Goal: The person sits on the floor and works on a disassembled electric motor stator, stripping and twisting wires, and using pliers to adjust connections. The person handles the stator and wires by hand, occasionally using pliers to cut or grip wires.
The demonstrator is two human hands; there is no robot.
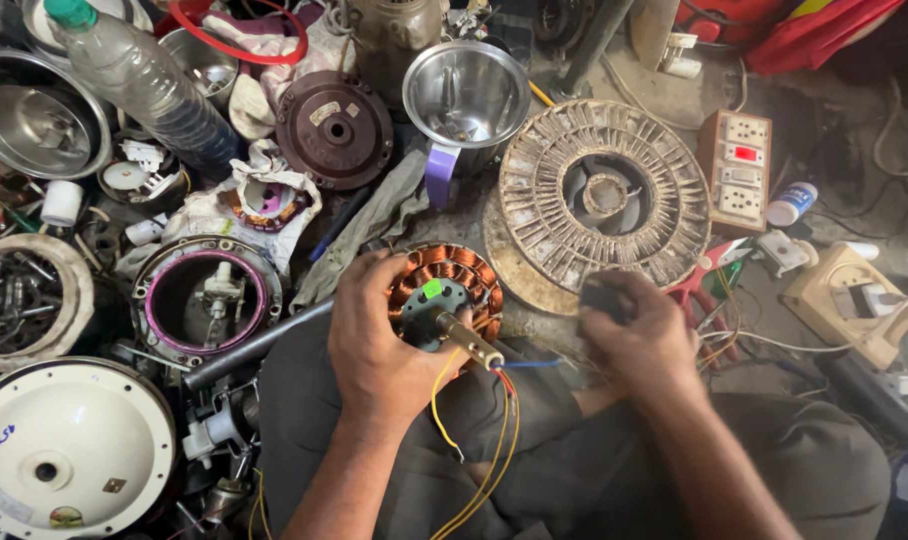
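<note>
The left hand (374,335) is closed around the side of a copper-wound motor coil (444,290) that rests on the person's lap, with a small green sticker on its hub. A brass shaft (471,342) sticks out of the hub, its long axis pointing down and to the right, toward the person. Yellow, red and blue wires (494,440) trail from it over the dark trousers. The right hand (639,325) is curled around a small dark object (604,297), blurred, possibly a tape roll. Just beyond lies a large ribbed metal disc (604,195), with a socket board (739,170) to its right. A steel jar (466,95) with a purple handle stands behind, and a plastic bottle (139,80) lies at far left.
</note>
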